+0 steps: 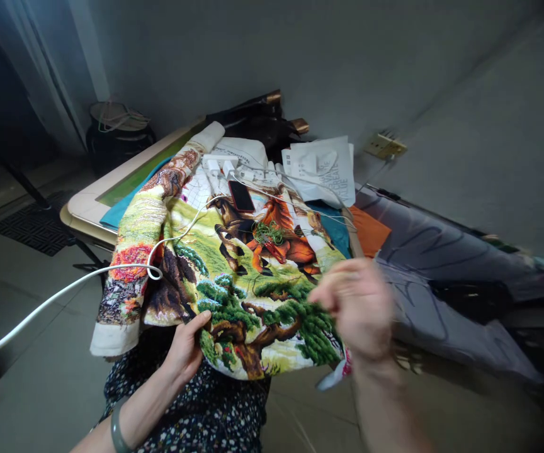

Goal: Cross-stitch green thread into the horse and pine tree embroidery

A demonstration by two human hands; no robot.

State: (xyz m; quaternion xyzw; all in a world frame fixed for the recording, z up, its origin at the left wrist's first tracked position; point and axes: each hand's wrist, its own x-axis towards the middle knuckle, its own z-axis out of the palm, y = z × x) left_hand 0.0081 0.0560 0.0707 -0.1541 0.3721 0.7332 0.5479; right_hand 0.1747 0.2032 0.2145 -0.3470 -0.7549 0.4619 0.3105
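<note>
A large cross-stitch cloth [234, 270] with horses, green trees and flowers lies over my lap and a low table. My left hand [187, 347] grips the cloth's near edge, thumb on top, fingers underneath. My right hand [354, 308] is raised over the cloth's right side, blurred by motion, its fingertips pinched together over the green tree area; whatever it pinches is too small to make out. A tangle of green thread [268, 233] rests on the orange horse.
A dark phone [240, 195] and white chargers [220, 165] with a white cable [64, 292] lie on the cloth. Printed paper sheets [322, 167] sit behind. A table edge [83, 204] is at left, grey fabric [442, 264] at right, a dark pot [118, 135] by the wall.
</note>
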